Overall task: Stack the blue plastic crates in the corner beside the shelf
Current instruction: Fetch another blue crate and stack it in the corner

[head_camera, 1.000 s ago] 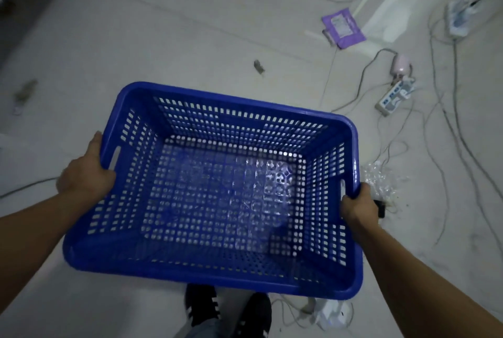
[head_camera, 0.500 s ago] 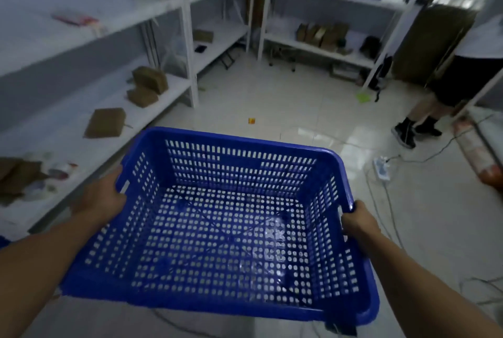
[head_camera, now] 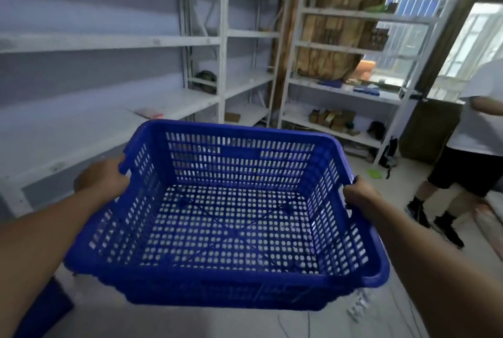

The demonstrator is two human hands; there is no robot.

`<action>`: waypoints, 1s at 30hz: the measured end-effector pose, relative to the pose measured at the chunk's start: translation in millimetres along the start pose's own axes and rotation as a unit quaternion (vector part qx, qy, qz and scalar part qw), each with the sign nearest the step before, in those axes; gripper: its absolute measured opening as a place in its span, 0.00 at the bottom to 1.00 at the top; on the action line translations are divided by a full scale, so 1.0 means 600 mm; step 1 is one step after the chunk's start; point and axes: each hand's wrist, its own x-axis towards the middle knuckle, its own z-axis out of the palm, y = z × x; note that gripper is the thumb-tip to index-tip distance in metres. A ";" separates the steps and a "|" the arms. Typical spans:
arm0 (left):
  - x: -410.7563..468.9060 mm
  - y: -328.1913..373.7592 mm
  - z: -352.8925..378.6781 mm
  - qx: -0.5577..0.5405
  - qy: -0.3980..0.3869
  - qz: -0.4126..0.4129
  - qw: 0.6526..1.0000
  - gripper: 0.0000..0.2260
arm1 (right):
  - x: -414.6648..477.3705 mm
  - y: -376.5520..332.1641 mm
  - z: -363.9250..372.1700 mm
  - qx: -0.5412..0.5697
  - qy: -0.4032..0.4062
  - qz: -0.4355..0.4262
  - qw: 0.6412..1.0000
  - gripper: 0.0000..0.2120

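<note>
White metal shelving (head_camera: 114, 40) lines the pale wall on the left and turns the far corner, where a second unit (head_camera: 340, 87) stands before a tan curtain (head_camera: 332, 24). Daylight enters through the window (head_camera: 441, 24) at right (glass hazy). The floor (head_camera: 402, 190) is pale tile.

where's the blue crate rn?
Head view, centre: the blue crate is held off the floor between the left hand and right hand, white shelving to its left.

Either side of the blue crate (head_camera: 226, 217), the left hand (head_camera: 102, 178) and right hand (head_camera: 359, 196) are bare, both forearms uncovered with no sleeve, glove, watch or ring in sight.
</note>
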 end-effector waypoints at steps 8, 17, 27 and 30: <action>-0.072 -0.187 -0.186 0.035 0.054 -0.102 0.993 0.08 | -0.082 -0.201 0.046 0.024 -0.063 -0.093 0.993 0.11; -0.265 -0.434 -0.424 0.043 0.128 -0.203 0.970 0.08 | -0.325 -0.442 0.171 0.056 -0.157 -0.209 0.964 0.08; -0.476 -0.746 -0.631 0.082 0.196 -0.297 0.931 0.09 | -0.654 -0.640 0.334 0.049 -0.246 -0.324 0.912 0.13; -0.528 -0.837 -0.675 0.087 0.209 -0.329 0.917 0.09 | -0.740 -0.690 0.391 0.056 -0.270 -0.344 0.897 0.11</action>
